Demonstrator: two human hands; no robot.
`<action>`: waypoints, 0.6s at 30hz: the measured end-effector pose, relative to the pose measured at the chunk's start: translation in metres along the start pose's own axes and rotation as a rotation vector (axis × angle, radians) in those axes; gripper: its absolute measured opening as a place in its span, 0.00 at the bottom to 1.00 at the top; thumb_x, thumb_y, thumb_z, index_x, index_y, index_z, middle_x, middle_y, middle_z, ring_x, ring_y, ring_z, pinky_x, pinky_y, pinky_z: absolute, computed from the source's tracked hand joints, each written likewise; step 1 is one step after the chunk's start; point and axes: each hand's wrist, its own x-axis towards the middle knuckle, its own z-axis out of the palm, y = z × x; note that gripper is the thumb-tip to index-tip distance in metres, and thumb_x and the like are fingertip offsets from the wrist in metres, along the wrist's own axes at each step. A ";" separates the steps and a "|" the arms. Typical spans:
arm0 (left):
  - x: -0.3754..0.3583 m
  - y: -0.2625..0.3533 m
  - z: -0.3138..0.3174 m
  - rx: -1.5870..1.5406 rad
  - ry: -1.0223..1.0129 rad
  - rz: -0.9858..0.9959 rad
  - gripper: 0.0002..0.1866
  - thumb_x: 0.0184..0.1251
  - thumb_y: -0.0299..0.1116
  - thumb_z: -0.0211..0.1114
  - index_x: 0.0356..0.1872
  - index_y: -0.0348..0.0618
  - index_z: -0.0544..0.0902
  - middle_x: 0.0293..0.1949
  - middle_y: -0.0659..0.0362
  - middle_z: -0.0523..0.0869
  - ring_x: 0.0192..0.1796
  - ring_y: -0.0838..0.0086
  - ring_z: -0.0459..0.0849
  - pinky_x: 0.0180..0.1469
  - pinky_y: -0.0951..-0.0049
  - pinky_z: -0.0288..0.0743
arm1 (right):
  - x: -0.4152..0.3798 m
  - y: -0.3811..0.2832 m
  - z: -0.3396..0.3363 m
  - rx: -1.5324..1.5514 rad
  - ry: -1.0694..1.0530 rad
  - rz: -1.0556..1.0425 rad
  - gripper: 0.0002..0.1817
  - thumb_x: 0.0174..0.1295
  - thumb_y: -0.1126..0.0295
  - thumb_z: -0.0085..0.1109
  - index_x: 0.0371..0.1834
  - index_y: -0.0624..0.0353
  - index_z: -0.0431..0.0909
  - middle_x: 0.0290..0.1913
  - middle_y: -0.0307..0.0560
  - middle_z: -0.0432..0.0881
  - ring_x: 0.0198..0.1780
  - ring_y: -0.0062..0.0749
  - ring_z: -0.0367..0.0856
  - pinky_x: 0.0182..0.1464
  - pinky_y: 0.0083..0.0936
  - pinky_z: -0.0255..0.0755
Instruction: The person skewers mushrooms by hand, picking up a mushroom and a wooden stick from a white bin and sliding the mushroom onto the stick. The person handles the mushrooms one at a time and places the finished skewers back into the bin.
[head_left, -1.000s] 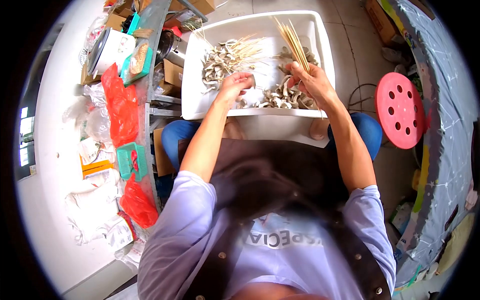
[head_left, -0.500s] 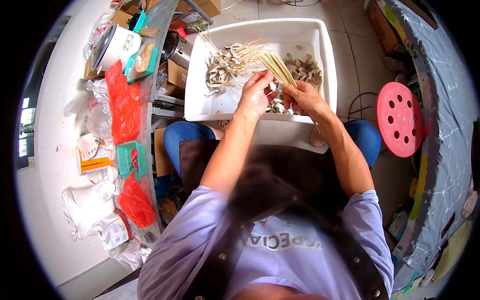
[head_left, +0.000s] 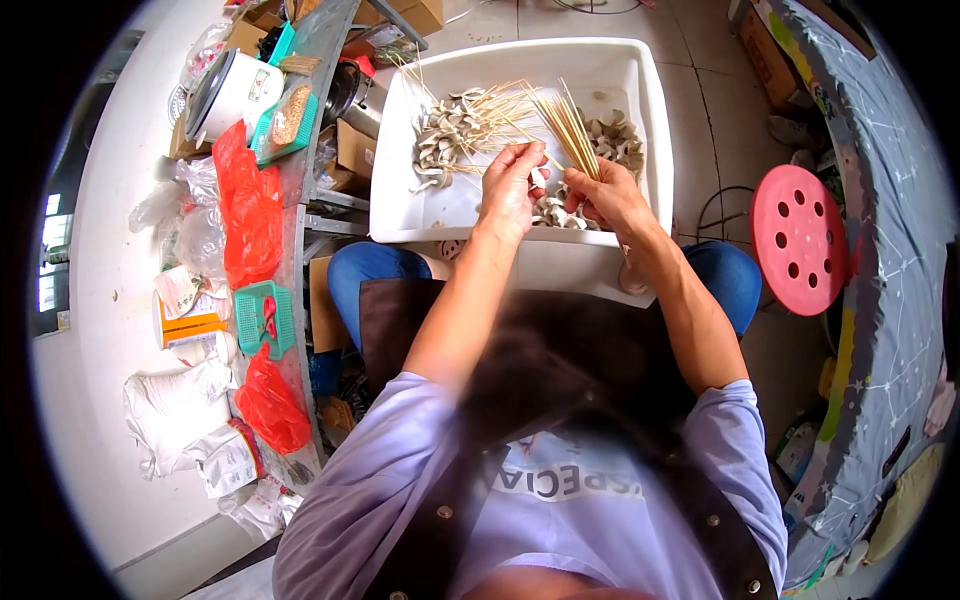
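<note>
My right hand (head_left: 608, 192) is closed round a fanned bundle of thin bamboo skewers (head_left: 570, 132), which point up and away from me. One skewer slants apart from the bundle toward my left hand (head_left: 514, 188). The fingers of that hand are pinched on a small pale piece (head_left: 540, 178), mostly hidden by them. Both hands are over the near side of a white plastic tub (head_left: 400, 215). Inside it, at the left, lies a heap of skewered grey-white pieces (head_left: 445, 140). Loose grey-white pieces (head_left: 615, 140) are piled at the right, some partly behind my right hand.
A red stool (head_left: 798, 240) with round holes stands at the right, beside a patterned cloth (head_left: 890, 300). Along the left runs a table with red plastic bags (head_left: 245, 205), a green basket (head_left: 263, 318) and a white pot (head_left: 240, 95). Cardboard boxes (head_left: 352, 150) are near the tub.
The skewer bundle has tilted more upright and fanned out in my right hand. One skewer now stands apart, angled toward my left hand. My left hand has barely moved.
</note>
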 end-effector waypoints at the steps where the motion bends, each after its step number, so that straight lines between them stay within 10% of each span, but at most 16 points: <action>1: 0.001 0.000 -0.001 0.009 0.003 0.000 0.07 0.61 0.36 0.69 0.35 0.50 0.79 0.30 0.66 0.82 0.30 0.79 0.77 0.28 0.78 0.66 | 0.001 0.002 -0.001 0.024 0.003 0.012 0.11 0.65 0.63 0.55 0.40 0.61 0.74 0.23 0.39 0.79 0.19 0.14 0.67 0.18 0.15 0.58; 18: 0.004 0.019 -0.021 -0.361 -0.124 -0.139 0.10 0.66 0.35 0.64 0.46 0.47 0.80 0.37 0.60 0.81 0.36 0.76 0.76 0.40 0.72 0.73 | 0.003 0.001 -0.005 0.082 -0.001 -0.068 0.05 0.67 0.69 0.53 0.37 0.58 0.70 0.20 0.41 0.78 0.13 0.11 0.59 0.13 0.11 0.50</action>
